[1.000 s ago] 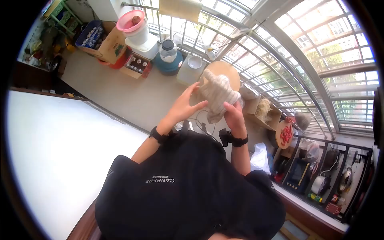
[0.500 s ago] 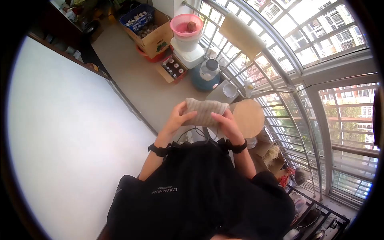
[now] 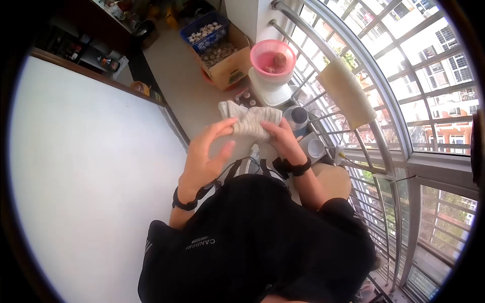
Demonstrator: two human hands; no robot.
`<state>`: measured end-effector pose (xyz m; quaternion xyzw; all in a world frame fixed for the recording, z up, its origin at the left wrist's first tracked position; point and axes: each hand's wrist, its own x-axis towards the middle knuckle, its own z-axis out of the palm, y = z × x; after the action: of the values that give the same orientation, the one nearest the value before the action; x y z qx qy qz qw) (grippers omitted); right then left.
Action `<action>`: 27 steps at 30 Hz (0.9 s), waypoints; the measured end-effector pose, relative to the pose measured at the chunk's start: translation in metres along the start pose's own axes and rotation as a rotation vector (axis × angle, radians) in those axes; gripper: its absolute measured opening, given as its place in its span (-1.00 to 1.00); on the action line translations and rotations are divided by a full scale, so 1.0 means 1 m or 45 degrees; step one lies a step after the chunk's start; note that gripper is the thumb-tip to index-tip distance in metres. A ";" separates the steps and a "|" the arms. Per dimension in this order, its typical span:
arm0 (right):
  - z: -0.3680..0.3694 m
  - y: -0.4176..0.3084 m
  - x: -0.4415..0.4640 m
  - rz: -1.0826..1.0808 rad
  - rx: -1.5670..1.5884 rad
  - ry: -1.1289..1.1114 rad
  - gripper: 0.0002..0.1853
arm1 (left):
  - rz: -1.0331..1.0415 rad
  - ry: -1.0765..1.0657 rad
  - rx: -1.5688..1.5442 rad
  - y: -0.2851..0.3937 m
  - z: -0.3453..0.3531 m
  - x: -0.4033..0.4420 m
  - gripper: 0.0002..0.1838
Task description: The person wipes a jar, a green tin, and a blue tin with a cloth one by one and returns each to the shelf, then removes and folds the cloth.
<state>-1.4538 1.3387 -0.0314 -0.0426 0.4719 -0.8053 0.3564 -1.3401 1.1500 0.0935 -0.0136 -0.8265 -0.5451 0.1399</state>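
A light, striped, knitted-looking cloth (image 3: 251,121) is bunched in front of my chest. My right hand (image 3: 284,140) grips its right end, with the thumb on top. At its left end is my left hand (image 3: 207,156), the fingertips against the cloth and the thumb spread away from it. Black bands circle both wrists. Below the cloth, a shoe (image 3: 255,150) shows on the floor.
A white surface (image 3: 101,151) fills the left side. Ahead stand a cardboard box (image 3: 237,70), a blue basket (image 3: 209,40), a pink basin (image 3: 273,58) and a dark-lidded jar (image 3: 297,117). Metal railings (image 3: 389,151) and windows run along the right, with a round board (image 3: 333,182) below.
The view has swung right to left, so the boxes and basin sit nearer the centre. The cloth was held flat between both hands; now it is bunched, and my left hand has opened its thumb away.
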 end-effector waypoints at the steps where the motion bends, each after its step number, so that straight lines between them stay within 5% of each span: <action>1: -0.003 0.003 0.012 0.043 0.040 -0.059 -0.66 | 0.159 -0.077 0.083 0.012 -0.013 0.014 -0.59; 2: -0.005 0.005 0.024 0.088 0.083 -0.122 -0.65 | 0.315 -0.152 0.170 0.015 -0.023 0.022 -0.59; 5: 0.015 0.000 0.053 0.145 0.178 -0.162 -0.63 | 0.221 -0.259 -0.079 0.007 -0.034 0.047 -0.58; 11: 0.040 0.010 0.101 0.429 -0.264 -0.147 -0.67 | -0.094 -0.079 0.253 -0.074 -0.054 0.054 -0.48; 19: 0.129 0.037 0.195 0.284 -0.220 -0.337 -0.59 | -0.490 -0.112 0.482 -0.210 -0.156 0.065 -0.21; 23: 0.221 0.042 0.247 0.209 -0.045 -0.171 -0.50 | -0.535 -0.215 0.396 -0.236 -0.239 0.082 -0.10; 27: 0.285 0.067 0.299 0.168 -0.128 -0.409 -0.44 | -0.489 0.042 0.135 -0.257 -0.307 0.094 -0.26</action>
<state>-1.5246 0.9270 -0.0070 -0.1572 0.4503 -0.7385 0.4767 -1.4087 0.7559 -0.0018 0.1604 -0.8392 -0.5175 0.0473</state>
